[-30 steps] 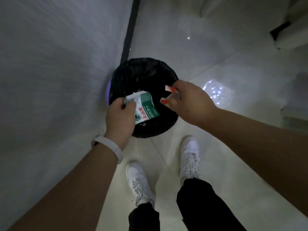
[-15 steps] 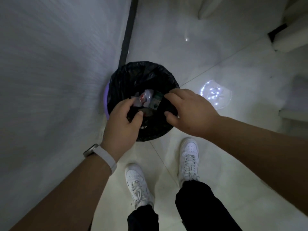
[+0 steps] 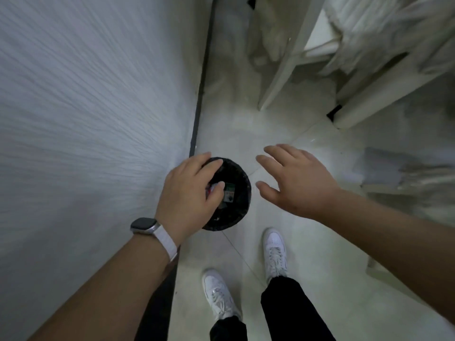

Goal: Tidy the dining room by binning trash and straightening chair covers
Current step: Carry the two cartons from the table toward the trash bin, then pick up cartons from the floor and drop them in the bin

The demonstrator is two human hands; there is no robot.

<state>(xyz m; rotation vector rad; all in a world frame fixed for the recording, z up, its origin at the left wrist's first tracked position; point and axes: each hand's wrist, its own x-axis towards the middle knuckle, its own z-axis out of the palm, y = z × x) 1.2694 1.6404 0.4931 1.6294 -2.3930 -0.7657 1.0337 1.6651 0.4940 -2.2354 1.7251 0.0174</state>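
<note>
The binning part of the task looks done for this load. The bin (image 3: 242, 183), lined with a black bag, stands on the floor (image 3: 320, 267) at its left edge, right against the wall (image 3: 86, 107). A green-and-white packet (image 3: 230, 193) and some paler scraps lie inside it, low in the bag.

The left hand (image 3: 189, 193), with a watch (image 3: 144, 226) on its wrist, hovers over the bin's left rim. Its fingers are loosely bent and its thumb reaches across the opening, and it seems to have hold of nothing. The right hand (image 3: 295, 178) is spread wide and flat over the bare floor just right of the bin, empty, touching nothing.

The chair work is what remains, as far as I can judge. A white chair cover (image 3: 364, 28) hangs rumpled and uneven over a frame in the far right corner of the floor, well apart from both hands, and it is blurred. Whether more trash waits elsewhere in the room cannot be told from here.
</note>
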